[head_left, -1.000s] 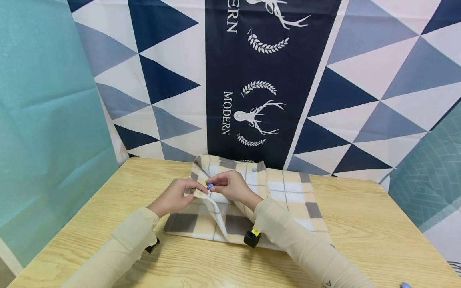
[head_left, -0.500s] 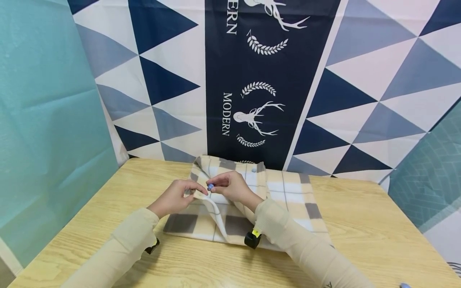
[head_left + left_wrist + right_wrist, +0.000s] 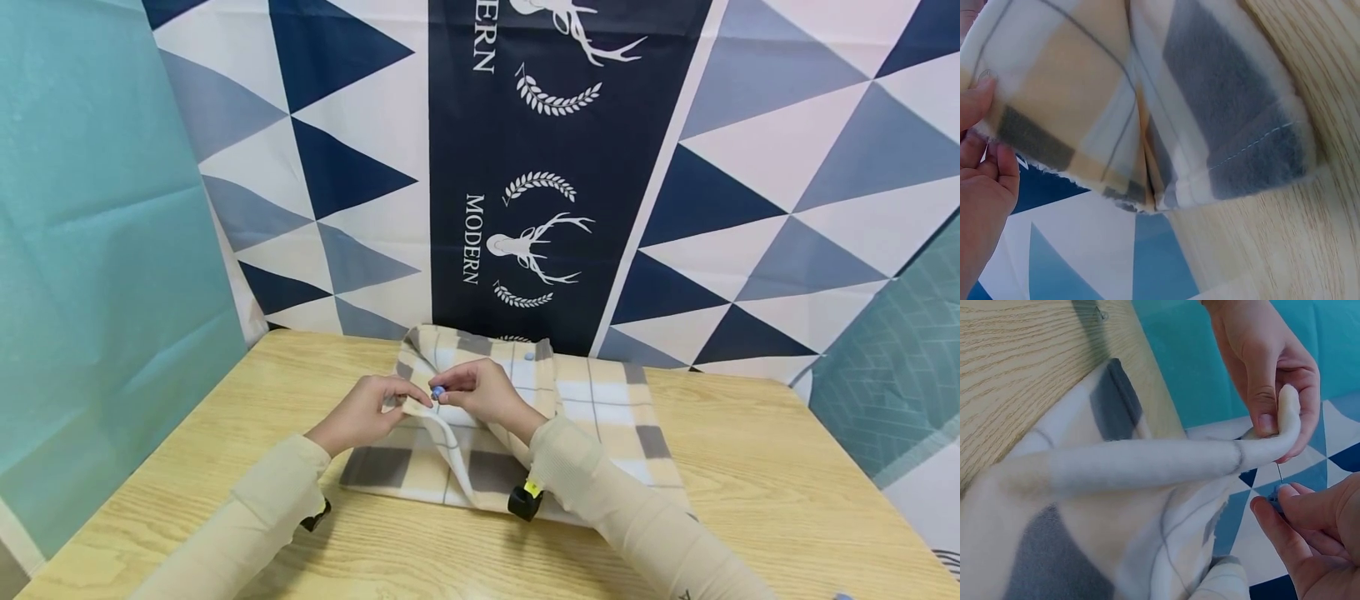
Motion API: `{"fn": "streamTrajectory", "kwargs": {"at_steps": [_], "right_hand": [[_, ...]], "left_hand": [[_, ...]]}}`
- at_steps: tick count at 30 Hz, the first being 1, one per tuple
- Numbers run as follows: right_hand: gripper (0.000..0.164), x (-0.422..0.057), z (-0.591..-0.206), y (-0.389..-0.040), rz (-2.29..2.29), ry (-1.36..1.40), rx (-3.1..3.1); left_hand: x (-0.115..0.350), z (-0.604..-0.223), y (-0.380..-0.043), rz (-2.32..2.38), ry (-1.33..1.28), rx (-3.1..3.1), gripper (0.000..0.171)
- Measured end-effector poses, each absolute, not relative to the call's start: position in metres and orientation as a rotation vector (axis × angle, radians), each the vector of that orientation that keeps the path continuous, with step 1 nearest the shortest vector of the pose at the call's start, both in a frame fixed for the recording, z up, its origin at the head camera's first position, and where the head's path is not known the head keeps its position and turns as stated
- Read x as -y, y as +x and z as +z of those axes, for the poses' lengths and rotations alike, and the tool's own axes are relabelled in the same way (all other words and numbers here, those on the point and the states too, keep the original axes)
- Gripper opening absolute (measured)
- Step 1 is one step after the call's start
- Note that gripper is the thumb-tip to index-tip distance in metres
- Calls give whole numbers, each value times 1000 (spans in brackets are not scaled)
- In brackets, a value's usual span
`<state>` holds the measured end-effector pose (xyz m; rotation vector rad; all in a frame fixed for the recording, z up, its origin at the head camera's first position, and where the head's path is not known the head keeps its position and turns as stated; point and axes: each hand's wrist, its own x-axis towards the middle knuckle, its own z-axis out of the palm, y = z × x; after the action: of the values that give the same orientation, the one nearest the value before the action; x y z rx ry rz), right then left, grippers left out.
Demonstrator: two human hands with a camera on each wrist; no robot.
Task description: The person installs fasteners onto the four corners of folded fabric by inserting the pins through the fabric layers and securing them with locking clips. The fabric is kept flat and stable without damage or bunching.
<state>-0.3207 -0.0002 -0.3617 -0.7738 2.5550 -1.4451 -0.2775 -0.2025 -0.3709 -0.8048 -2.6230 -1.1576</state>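
Note:
A plaid fleece cloth (image 3: pixel 600 400) in cream, white and grey lies folded on the table. My left hand (image 3: pixel 367 410) pinches its raised edge between thumb and fingers, and the left wrist view shows the cloth (image 3: pixel 1079 81) hanging in a fold from that grip. Close to the right of it, my right hand (image 3: pixel 483 390) pinches a small blue-headed pin (image 3: pixel 438 391). In the right wrist view, a thin metal shaft runs from the blue head (image 3: pixel 1277 499) up toward the cloth edge (image 3: pixel 1260 453) at the left fingers. Where its tip ends is hidden.
Another small blue piece (image 3: pixel 529 356) sits on the cloth's far part. A blue object (image 3: pixel 843 597) is cut off at the bottom right of the wooden table (image 3: pixel 750 500). A patterned curtain (image 3: pixel 540 167) stands right behind the table's back edge.

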Motion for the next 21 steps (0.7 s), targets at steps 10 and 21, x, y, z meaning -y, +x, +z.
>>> {"fn": "streamTrajectory", "kwargs": {"at_steps": [10,21], "right_hand": [[19,1,-365,-323,-1450,-785,-2553],[20,1,-365,-321,-1459,-765,-2529]], "left_hand": [[204,-373,-278,-1161,-820,2639,29],[204,-375,-280,-1158,-821,2654,37]]}}
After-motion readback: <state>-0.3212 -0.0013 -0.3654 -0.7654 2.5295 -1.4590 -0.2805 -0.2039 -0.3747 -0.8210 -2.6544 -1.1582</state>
